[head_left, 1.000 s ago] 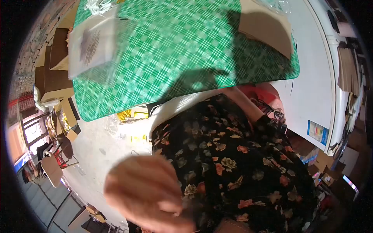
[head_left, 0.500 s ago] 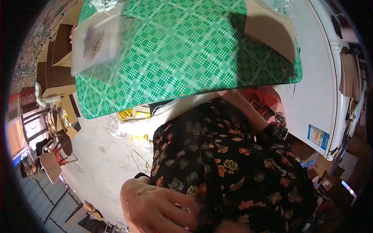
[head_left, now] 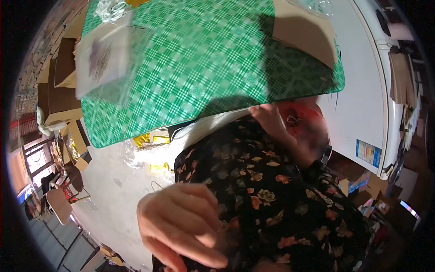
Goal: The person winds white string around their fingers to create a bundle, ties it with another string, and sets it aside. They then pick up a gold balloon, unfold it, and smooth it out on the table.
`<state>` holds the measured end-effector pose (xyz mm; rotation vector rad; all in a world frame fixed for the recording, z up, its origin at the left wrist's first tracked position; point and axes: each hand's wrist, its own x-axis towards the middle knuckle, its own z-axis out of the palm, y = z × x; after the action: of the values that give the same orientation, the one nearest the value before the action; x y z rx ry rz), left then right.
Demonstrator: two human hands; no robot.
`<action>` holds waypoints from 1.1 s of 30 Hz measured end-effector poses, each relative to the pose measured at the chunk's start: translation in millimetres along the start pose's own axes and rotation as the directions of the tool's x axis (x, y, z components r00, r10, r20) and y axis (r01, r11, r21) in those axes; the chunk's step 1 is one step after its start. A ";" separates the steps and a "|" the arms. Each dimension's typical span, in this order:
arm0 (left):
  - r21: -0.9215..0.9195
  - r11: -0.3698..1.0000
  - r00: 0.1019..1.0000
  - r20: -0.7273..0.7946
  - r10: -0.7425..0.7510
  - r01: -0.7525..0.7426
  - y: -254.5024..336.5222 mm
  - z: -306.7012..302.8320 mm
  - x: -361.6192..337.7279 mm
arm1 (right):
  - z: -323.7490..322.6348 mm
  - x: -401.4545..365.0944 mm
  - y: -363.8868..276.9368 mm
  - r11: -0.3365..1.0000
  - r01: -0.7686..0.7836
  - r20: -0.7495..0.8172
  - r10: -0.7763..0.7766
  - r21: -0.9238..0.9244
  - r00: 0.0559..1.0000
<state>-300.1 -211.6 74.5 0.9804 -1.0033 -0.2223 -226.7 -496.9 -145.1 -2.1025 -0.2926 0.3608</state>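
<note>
A long bundle of white strands (head_left: pixel 204 129) lies across my lap, along the near edge of the table. My right hand (head_left: pixel 268 119) is closed on the bundle's right end, close against the table edge. Low in the view and near the camera, my left hand (head_left: pixel 179 224) hovers in front of the dark floral clothing (head_left: pixel 272 195). Its thumb and forefinger are apart and the other fingers are bent, with nothing visible between them. The undersides of those fingers are hidden.
A green checked cloth covers the table (head_left: pixel 195 59). On it lie a clear plastic sleeve (head_left: pixel 104 59), white string (head_left: pixel 111 10) and a cardboard piece (head_left: pixel 306 34). Cardboard boxes (head_left: pixel 63 97) stand at left. A red object (head_left: pixel 312 120) and a white appliance (head_left: pixel 358 90) are at right.
My left hand has risen and turned, its forefinger and thumb now apart. My right hand stays at the bundle's end and shows more fully. The view has shifted slightly.
</note>
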 end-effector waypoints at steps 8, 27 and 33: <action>0.556 0.386 0.665 -0.702 -0.256 0.736 -30.1 0.2 6.0 | -52.4 -16.9 -147.6 0.864 0.477 -0.125 -0.462 0.160 0.878; 0.542 0.346 0.568 -0.822 0.032 0.766 -7.4 -69.0 46.0 | -26.0 35.7 -214.2 0.825 0.113 0.255 -0.297 0.554 0.920; 0.506 0.546 0.723 -0.614 -0.316 0.668 -18.3 -53.9 38.7 | -62.8 64.4 -221.4 0.806 0.471 0.017 -0.510 0.358 0.860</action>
<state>-231.3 -212.5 74.5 1.9534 -0.2884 -0.0652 -158.4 -408.2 66.0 -1.5890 -0.7708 0.1976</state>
